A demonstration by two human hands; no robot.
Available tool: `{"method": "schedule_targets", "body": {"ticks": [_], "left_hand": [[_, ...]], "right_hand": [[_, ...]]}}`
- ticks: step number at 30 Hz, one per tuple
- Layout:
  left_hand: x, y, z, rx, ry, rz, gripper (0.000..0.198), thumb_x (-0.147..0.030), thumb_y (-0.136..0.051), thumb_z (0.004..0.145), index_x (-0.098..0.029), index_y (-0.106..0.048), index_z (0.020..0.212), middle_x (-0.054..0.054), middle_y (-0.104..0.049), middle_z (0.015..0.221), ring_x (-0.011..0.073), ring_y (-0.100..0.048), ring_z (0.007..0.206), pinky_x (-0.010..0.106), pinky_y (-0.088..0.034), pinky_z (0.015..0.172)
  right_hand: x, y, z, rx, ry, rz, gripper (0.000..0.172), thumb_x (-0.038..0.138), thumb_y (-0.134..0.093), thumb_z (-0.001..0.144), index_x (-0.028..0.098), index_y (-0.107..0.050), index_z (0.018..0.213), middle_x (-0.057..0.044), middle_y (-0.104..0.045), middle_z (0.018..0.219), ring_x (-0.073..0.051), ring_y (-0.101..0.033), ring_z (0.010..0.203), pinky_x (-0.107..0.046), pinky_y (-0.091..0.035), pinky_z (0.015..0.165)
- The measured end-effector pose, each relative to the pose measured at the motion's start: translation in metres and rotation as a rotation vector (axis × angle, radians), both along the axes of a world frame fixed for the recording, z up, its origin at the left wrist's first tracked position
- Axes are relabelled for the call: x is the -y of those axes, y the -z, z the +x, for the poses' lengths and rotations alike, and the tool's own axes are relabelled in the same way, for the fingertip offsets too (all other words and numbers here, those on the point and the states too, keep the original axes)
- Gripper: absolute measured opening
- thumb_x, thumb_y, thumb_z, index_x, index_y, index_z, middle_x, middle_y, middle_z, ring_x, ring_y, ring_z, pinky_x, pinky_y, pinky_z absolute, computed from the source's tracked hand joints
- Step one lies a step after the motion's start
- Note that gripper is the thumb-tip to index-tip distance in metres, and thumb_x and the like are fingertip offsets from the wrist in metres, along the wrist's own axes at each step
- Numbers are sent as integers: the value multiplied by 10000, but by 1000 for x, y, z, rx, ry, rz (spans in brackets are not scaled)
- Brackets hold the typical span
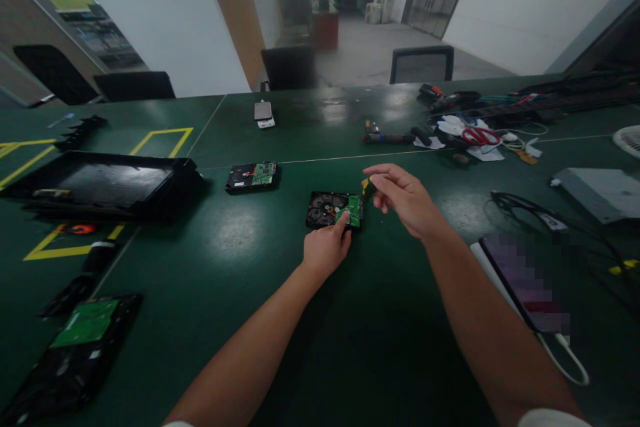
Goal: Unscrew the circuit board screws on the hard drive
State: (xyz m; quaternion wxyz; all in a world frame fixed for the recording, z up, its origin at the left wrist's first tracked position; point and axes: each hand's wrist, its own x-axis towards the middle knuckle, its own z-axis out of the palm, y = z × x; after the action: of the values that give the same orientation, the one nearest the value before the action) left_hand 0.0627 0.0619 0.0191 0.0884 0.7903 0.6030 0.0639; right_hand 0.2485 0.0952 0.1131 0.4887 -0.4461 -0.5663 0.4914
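Note:
In the middle of the green table a hard drive (323, 207) lies flat, its green circuit board facing up at the right end. My left hand (327, 247) steadies it from the near side, a finger pressing on the board and the rest closed at the drive's edge. Just beyond the drive's right end, my right hand (403, 197) is closed on a small black-and-yellow object (369, 187) whose kind I cannot make out. Its lower end points down toward that end of the drive; whether they touch is unclear.
A second hard drive (253, 176) lies left of centre, another (75, 353) at near left. Black trays (110, 180) are stacked at left. At right are a phone (525, 280) with a white cable, a grey metal box (600, 193), and black cables (530, 203). Tools and wires (475, 127) clutter the far right.

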Motion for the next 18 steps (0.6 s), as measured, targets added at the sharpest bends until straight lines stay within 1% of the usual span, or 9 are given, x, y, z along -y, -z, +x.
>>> {"method": "schedule_targets", "body": {"ticks": [2, 4, 7, 9, 11, 13, 15, 18], "left_hand": [[0, 0, 0, -2, 1, -6, 565, -455, -433, 1005, -351, -388, 1559, 66, -768, 1019, 248, -732, 881, 354, -539, 786], [0, 0, 0, -3, 1, -10, 563, -453, -432, 1007, -351, -386, 1559, 67, -767, 1020, 246, -731, 887, 355, -538, 792], [0, 0, -1, -2, 2, -6, 560, -455, -427, 1009, -347, -391, 1557, 68, -766, 1015, 245, -731, 885, 351, -537, 787], [0, -1, -1, 1, 7, 4, 555, -457, -418, 1010, -347, -399, 1553, 69, -765, 1029, 248, -731, 883, 352, -539, 776], [0, 0, -1, 4, 9, 10, 550, -459, -411, 1011, -343, -409, 1548, 71, -764, 1038, 251, -731, 880, 355, -541, 766], [0, 0, -1, 4, 10, 10, 547, -461, -410, 1010, -342, -417, 1544, 67, -765, 1029, 252, -732, 872, 354, -540, 758], [0, 2, -1, 4, 7, 11, 545, -464, -413, 1007, -344, -424, 1539, 62, -768, 1009, 251, -733, 862, 352, -538, 756], [-1, 3, 0, 8, -1, 17, 550, -468, -421, 1004, -347, -419, 1540, 61, -770, 1006, 249, -734, 861, 351, -536, 762]], "right_hand": [[0, -1, 2, 81, 40, 50, 255, 434, -673, 913, 239, -725, 1068, 17, -602, 735, -105, -528, 591, -234, -400, 492], [0, -2, 3, 119, 74, 77, 234, 434, -694, 896, 224, -732, 993, 10, -615, 746, -106, -525, 611, -239, -413, 519], [1, -2, 2, 114, 111, 52, 220, 417, -744, 854, 205, -698, 893, 9, -619, 728, -106, -539, 606, -240, -425, 528], [2, -2, 0, 97, 119, 8, 219, 405, -754, 843, 203, -671, 862, 12, -616, 708, -101, -540, 572, -232, -410, 493], [2, 0, 0, 65, 104, -24, 202, 396, -730, 858, 205, -667, 879, -4, -658, 777, -89, -541, 538, -223, -377, 443], [1, 0, -1, 22, 63, -41, 190, 392, -689, 887, 211, -688, 946, -33, -707, 926, -78, -552, 522, -219, -363, 411], [1, 0, 0, -10, 17, -48, 219, 404, -658, 909, 214, -710, 1007, -59, -722, 1062, -77, -578, 535, -221, -391, 412], [2, -2, -1, -38, -51, -69, 269, 439, -645, 925, 202, -732, 1019, -82, -720, 1119, -91, -616, 597, -229, -465, 475]]}}
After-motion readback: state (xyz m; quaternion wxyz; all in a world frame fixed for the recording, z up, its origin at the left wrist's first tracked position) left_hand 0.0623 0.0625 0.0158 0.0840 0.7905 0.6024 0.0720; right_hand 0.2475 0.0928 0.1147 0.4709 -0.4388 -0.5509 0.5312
